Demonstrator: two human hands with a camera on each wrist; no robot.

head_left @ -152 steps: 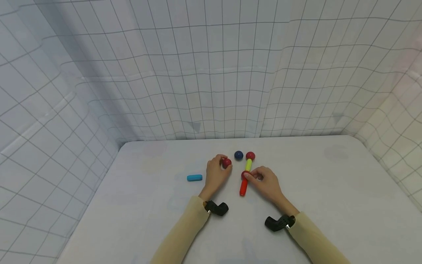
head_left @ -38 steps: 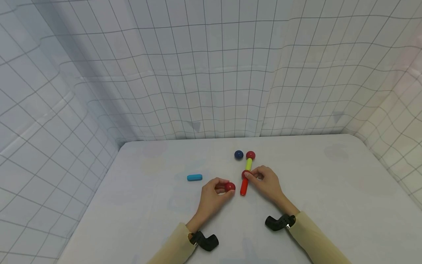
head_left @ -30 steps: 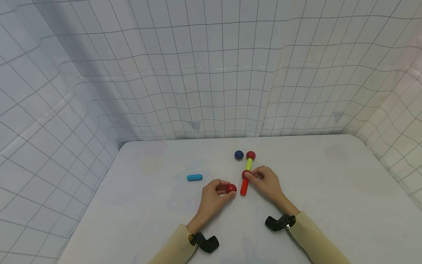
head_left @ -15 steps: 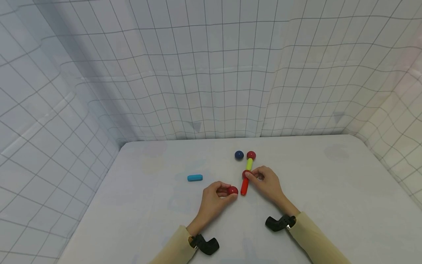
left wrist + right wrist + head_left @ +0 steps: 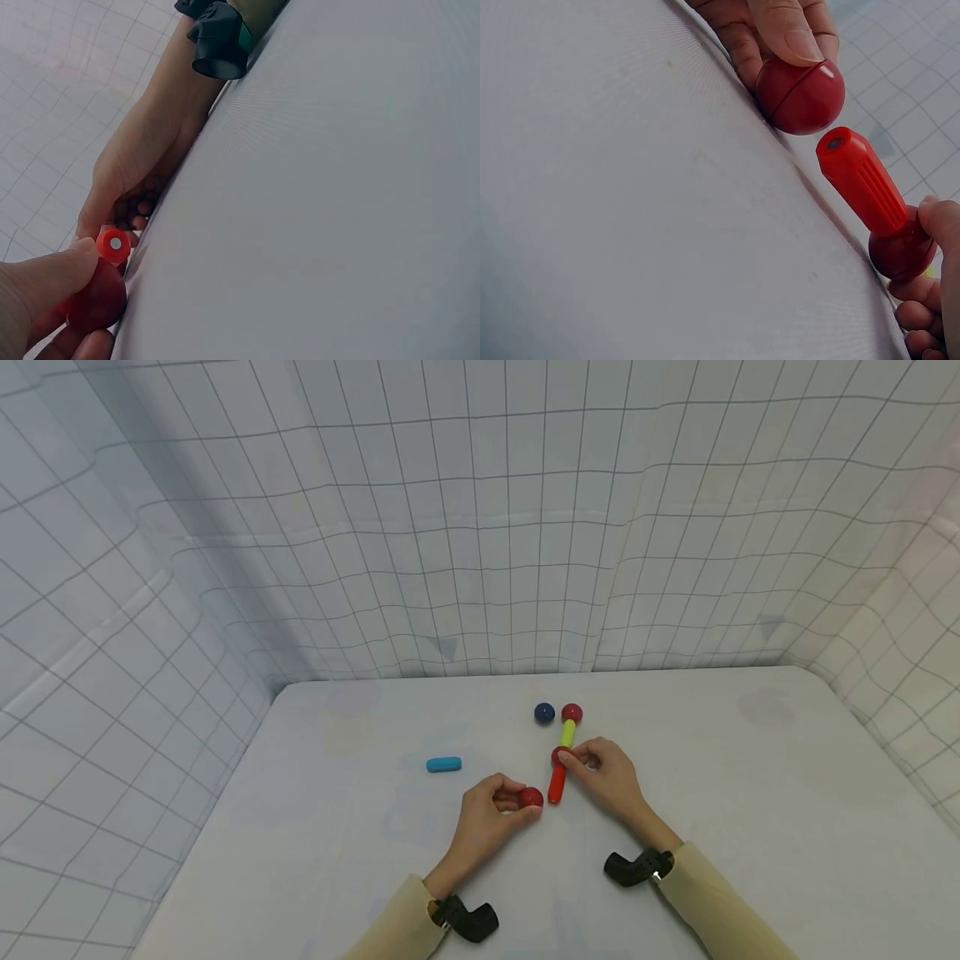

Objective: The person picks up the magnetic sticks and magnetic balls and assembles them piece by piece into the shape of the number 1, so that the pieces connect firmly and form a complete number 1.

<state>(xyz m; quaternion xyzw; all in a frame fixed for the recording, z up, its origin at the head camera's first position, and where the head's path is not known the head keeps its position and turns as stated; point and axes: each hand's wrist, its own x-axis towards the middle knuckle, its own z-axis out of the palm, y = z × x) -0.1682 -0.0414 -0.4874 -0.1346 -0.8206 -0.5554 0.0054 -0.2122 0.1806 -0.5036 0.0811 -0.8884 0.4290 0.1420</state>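
My left hand [image 5: 483, 818] pinches a dark red ball [image 5: 801, 97] between thumb and fingers, low over the table. Just beyond it is the near end of a bright red ribbed rod [image 5: 861, 180], with a small gap between them in the right wrist view. My right hand [image 5: 606, 777] grips a second red ball [image 5: 900, 251] at the rod's other end. From that ball a yellow-green rod [image 5: 567, 733] runs away from me to a third red ball [image 5: 572, 713]. Together they form a straight chain lying on the table. A round pale spot shows in the red rod's end face [image 5: 115, 244].
A dark blue ball [image 5: 544, 713] lies left of the chain's far end. A light blue rod [image 5: 444, 764] lies alone to the left. The white table [image 5: 315, 827] is bordered by grid-patterned white curtains [image 5: 480, 527] behind and at the sides.
My left hand has carried its red ball from beside the blue ball toward me, then slightly rightward to near the red rod's end. My right hand stays almost still on the chain.
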